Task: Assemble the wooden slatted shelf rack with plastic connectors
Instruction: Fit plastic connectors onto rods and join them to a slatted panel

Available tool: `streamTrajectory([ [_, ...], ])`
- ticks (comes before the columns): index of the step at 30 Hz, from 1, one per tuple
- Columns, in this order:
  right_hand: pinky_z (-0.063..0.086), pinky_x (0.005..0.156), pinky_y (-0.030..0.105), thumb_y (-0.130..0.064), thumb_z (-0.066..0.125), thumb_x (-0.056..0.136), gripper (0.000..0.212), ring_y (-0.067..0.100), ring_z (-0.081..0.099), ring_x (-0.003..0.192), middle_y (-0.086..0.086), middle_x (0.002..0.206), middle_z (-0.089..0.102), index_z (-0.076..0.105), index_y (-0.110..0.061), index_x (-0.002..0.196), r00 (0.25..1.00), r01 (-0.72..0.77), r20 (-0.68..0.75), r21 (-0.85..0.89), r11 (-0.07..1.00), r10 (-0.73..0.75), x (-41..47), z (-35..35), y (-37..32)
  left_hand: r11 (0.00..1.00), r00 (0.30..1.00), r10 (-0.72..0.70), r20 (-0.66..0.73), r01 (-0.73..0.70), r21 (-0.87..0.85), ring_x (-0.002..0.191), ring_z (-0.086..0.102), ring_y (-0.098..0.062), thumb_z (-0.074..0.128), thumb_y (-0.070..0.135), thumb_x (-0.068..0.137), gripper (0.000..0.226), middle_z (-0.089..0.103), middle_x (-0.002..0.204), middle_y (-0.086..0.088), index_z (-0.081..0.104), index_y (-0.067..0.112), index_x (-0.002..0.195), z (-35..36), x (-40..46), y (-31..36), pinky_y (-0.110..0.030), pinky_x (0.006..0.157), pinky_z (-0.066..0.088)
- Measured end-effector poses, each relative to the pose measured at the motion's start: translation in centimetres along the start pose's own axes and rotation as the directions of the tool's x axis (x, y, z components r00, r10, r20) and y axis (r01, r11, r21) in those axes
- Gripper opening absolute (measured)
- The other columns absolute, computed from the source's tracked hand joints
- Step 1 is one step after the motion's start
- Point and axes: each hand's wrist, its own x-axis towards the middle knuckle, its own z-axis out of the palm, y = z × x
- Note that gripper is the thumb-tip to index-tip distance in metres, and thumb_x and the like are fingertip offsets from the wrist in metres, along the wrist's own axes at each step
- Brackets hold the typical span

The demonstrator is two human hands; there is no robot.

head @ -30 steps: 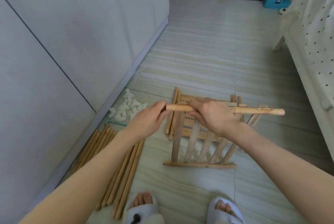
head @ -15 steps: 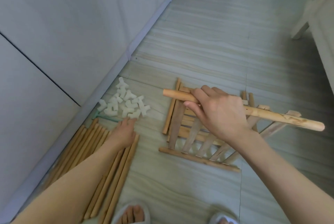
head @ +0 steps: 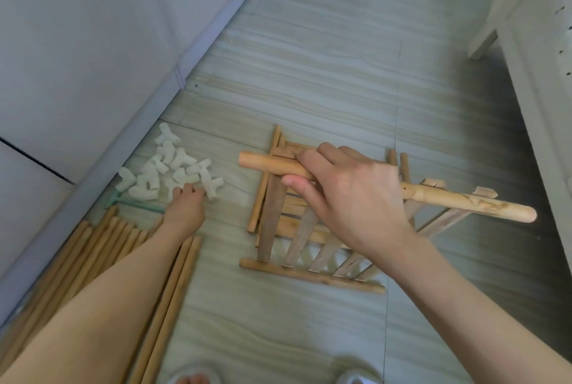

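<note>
Two hands at work: your right hand [head: 349, 194] grips a wooden rod [head: 464, 202] above the slatted panels [head: 297, 228] on the floor; your left hand's [head: 185, 210] curled fingertips touch the white plastic connectors [head: 173, 166] near the wall

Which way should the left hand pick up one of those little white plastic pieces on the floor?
Come down from above with the left hand and pinch one arm of a T-shaped connector at the pile's near right edge, such as the one beside the fingertips. It lies flat and loose, its arms stick out like little handles, and nothing rests on top of it.
</note>
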Motion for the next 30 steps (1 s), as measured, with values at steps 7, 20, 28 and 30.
streamTrajectory([
  [7,0.023,0.041,0.02,-0.05,0.039,0.092,0.041,0.014,0.055,0.054,-0.005,0.068,0.06,0.066,-0.02,0.086,1.0,-0.009,-0.016,-0.014,1.0,0.009,0.2,0.2,0.0,0.986,0.992,-0.072,-0.1,0.056,-0.155,0.107,0.049,-0.033,0.041,-0.004,0.09,0.027,0.05,0.119,-0.018,0.056,0.001,0.111,0.5,-1.7,-0.5,-0.039,0.084,0.04],
  [20,0.038,0.042,0.024,-0.051,0.031,0.093,0.047,0.018,0.063,0.069,-0.003,0.079,0.064,0.065,-0.019,0.089,1.0,0.004,0.014,0.001,1.0,-0.004,-1.6,-1.3,-1.6,-0.091,0.983,-0.13,0.128,0.117,-0.989,0.069,0.054,-0.014,0.034,0.018,0.102,0.021,0.057,0.094,-0.009,0.054,0.01,0.104,-11.7,-12.7,4.1,-0.02,0.053,0.051],
  [28,0.045,0.062,0.029,-0.057,0.019,0.094,0.051,0.014,0.054,0.105,-0.009,0.113,0.057,0.052,-0.028,0.118,0.954,0.079,0.294,-0.026,0.997,-0.068,-5.1,-4.0,-3.6,-0.449,0.947,0.167,0.273,0.32,-0.834,0.062,0.053,-0.018,0.042,0.028,0.099,0.029,0.052,0.085,-0.014,0.044,0.005,0.118,-17.4,-22.1,4.9,-0.022,0.046,0.049],
  [30,0.045,0.064,0.03,-0.057,0.022,0.094,0.05,0.015,0.053,0.106,-0.008,0.112,0.058,0.053,-0.027,0.117,0.95,0.064,0.308,-0.013,0.998,-0.057,-6.3,-4.5,-3.8,-0.418,0.941,0.203,0.271,0.334,-0.845,0.057,0.052,-0.016,0.041,0.038,0.098,0.036,0.053,0.089,-0.016,0.042,0.008,0.118,-17.9,-23.3,5.0,-0.021,0.044,0.047],
])
